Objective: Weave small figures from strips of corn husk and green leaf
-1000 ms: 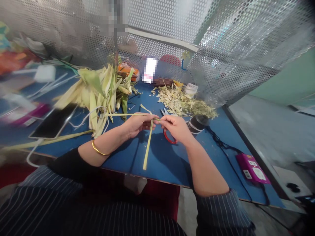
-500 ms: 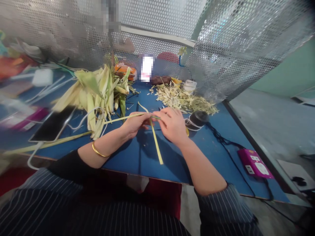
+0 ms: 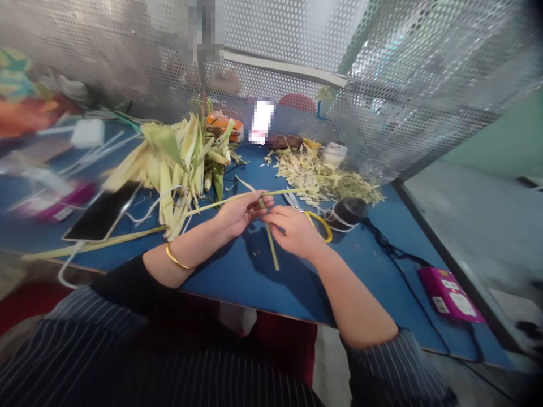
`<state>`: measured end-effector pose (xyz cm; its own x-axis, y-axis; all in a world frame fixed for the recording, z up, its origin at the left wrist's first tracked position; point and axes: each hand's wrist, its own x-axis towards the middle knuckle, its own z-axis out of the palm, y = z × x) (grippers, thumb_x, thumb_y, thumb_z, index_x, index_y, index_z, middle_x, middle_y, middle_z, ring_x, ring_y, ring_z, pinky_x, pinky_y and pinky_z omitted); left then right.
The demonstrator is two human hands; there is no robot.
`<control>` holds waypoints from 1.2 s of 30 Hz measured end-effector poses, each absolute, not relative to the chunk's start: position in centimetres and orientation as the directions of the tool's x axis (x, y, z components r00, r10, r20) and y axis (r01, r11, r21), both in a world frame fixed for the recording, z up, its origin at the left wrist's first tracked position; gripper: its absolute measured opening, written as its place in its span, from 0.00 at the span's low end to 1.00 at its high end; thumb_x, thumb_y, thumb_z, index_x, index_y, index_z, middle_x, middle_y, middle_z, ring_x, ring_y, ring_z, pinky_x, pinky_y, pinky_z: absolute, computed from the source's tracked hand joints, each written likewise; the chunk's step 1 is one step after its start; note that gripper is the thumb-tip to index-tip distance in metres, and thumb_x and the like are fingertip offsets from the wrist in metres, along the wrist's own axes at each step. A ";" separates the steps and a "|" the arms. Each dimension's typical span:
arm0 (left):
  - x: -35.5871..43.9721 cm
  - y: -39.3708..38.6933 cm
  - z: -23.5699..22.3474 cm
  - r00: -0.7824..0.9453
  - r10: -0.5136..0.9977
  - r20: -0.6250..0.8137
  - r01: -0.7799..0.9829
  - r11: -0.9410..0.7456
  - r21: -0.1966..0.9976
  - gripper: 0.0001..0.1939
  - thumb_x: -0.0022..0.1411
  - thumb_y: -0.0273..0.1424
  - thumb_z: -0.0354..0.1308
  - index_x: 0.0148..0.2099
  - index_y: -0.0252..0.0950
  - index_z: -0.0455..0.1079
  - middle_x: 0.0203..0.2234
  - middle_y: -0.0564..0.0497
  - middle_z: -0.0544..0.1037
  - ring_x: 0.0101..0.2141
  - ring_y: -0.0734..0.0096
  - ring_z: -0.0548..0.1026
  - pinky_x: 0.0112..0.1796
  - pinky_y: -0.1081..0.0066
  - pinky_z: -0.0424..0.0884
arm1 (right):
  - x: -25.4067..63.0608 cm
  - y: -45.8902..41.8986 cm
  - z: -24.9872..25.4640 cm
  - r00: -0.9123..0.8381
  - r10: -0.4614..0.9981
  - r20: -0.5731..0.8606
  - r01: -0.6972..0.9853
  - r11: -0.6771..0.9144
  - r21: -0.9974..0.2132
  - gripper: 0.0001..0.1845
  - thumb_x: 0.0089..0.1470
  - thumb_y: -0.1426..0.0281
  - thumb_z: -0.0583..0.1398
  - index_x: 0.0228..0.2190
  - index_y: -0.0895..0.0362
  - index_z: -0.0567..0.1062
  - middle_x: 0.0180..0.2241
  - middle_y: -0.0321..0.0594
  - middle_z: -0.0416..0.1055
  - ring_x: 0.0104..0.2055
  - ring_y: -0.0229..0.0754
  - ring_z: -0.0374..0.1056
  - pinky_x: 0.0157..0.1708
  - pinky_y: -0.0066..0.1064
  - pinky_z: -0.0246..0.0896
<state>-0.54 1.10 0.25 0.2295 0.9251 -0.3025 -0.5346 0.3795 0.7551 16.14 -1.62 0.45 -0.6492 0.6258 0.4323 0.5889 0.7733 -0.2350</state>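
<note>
Over the blue table (image 3: 237,271), my left hand (image 3: 240,213) and my right hand (image 3: 292,229) meet, both pinched on a thin green-yellow leaf strip (image 3: 271,249). One length of the strip runs left and right across the hands. Another length hangs down toward me from between the fingers. A gold bangle sits on my left wrist. Scissors with a yellow handle (image 3: 316,217) lie just right of my right hand.
A pile of green-yellow leaves (image 3: 178,164) lies at the back left, a heap of dry shreds (image 3: 322,178) at the back right. A black phone (image 3: 102,212), white cable, dark tape roll (image 3: 348,212) and pink power strip (image 3: 449,291) are around. Perforated metal screens stand behind.
The hanging end of the strip has swung and looks shorter. The crossing length now reaches out past my right hand. Both hands stay pinched together.
</note>
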 end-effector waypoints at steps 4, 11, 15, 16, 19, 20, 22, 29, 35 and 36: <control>-0.5 1.2 -0.1 0.222 0.933 -0.282 -0.544 0.358 0.759 0.07 0.60 0.25 0.55 0.36 0.29 0.74 0.30 0.45 0.79 0.31 0.73 0.78 0.32 0.76 0.73 | 15.3 -2.2 0.3 -0.504 0.786 0.358 0.499 0.604 -0.622 0.06 0.53 0.73 0.57 0.33 0.56 0.74 0.34 0.39 0.73 0.36 0.38 0.69 0.39 0.32 0.64; -0.7 1.1 0.2 0.215 0.946 -0.244 -0.488 0.321 0.812 0.07 0.59 0.28 0.57 0.39 0.31 0.75 0.33 0.45 0.80 0.32 0.73 0.78 0.28 0.78 0.72 | 15.6 -1.9 0.5 -0.450 0.839 0.305 0.557 0.531 -0.639 0.05 0.49 0.76 0.57 0.27 0.56 0.73 0.28 0.36 0.72 0.30 0.36 0.67 0.33 0.29 0.61; -0.5 0.8 0.6 0.159 0.960 -0.232 -0.446 0.280 0.850 0.07 0.59 0.29 0.58 0.37 0.31 0.75 0.35 0.45 0.80 0.31 0.74 0.77 0.24 0.79 0.69 | 16.2 -1.8 1.0 -0.431 0.824 0.368 0.641 0.566 -0.519 0.07 0.49 0.77 0.55 0.29 0.56 0.73 0.26 0.35 0.68 0.26 0.35 0.62 0.28 0.28 0.56; -0.5 0.8 0.7 0.150 0.963 -0.226 -0.438 0.269 0.858 0.06 0.58 0.29 0.59 0.37 0.32 0.75 0.35 0.45 0.80 0.31 0.74 0.77 0.22 0.80 0.67 | 16.4 -1.7 1.1 -0.431 0.822 0.371 0.652 0.568 -0.503 0.07 0.50 0.76 0.55 0.30 0.56 0.73 0.26 0.35 0.68 0.26 0.35 0.62 0.28 0.27 0.56; -0.6 0.9 0.5 0.118 0.978 -0.169 -0.378 0.202 0.903 0.08 0.57 0.31 0.60 0.37 0.32 0.75 0.35 0.45 0.80 0.31 0.73 0.77 0.17 0.81 0.58 | 16.7 -1.7 1.4 -0.427 0.819 0.383 0.673 0.571 -0.471 0.08 0.51 0.76 0.55 0.32 0.55 0.72 0.28 0.36 0.69 0.28 0.36 0.63 0.30 0.28 0.56; -0.6 1.0 0.4 0.100 0.985 -0.141 -0.340 0.167 0.925 0.09 0.56 0.32 0.60 0.37 0.32 0.76 0.35 0.45 0.80 0.31 0.74 0.76 0.16 0.81 0.55 | 16.8 -1.6 1.4 -0.416 0.823 0.386 0.685 0.563 -0.462 0.09 0.52 0.76 0.54 0.34 0.55 0.72 0.29 0.36 0.70 0.29 0.36 0.64 0.30 0.28 0.57; -0.8 1.1 0.2 0.058 0.995 -0.086 -0.265 0.098 0.959 0.10 0.56 0.33 0.61 0.38 0.33 0.76 0.35 0.45 0.81 0.27 0.77 0.74 0.16 0.81 0.54 | 16.9 -1.5 1.4 -0.373 0.845 0.385 0.722 0.524 -0.452 0.12 0.52 0.75 0.54 0.39 0.55 0.70 0.31 0.37 0.71 0.29 0.37 0.65 0.31 0.29 0.57; -0.8 0.8 0.7 0.213 0.952 -0.218 -0.432 0.292 0.853 0.07 0.58 0.29 0.59 0.37 0.32 0.75 0.37 0.46 0.80 0.24 0.82 0.72 0.20 0.82 0.63 | 16.7 -0.9 0.1 -0.378 0.891 0.251 0.769 0.453 -0.451 0.02 0.52 0.72 0.56 0.30 0.54 0.69 0.27 0.35 0.72 0.27 0.37 0.65 0.28 0.28 0.53; -0.7 0.5 0.9 0.221 0.951 -0.214 -0.432 0.293 0.853 0.07 0.59 0.28 0.57 0.36 0.30 0.75 0.31 0.46 0.80 0.25 0.77 0.76 0.28 0.77 0.72 | 16.5 -1.5 0.4 -0.376 0.865 0.333 0.811 0.480 -0.333 0.10 0.55 0.63 0.57 0.26 0.55 0.70 0.23 0.35 0.70 0.24 0.38 0.63 0.26 0.30 0.52; -0.7 0.5 0.9 0.215 0.958 -0.189 -0.412 0.264 0.872 0.07 0.59 0.28 0.58 0.37 0.30 0.74 0.30 0.47 0.80 0.25 0.77 0.76 0.27 0.77 0.72 | 16.5 -1.8 0.7 -0.356 0.835 0.419 0.819 0.495 -0.290 0.12 0.56 0.61 0.56 0.26 0.55 0.71 0.23 0.37 0.70 0.26 0.39 0.64 0.28 0.31 0.54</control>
<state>-0.69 0.49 0.91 0.2150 0.9582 -0.1885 -0.4118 0.2640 0.8722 16.51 -1.77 0.75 -0.3565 0.8349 0.4193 0.8188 0.4953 -0.2902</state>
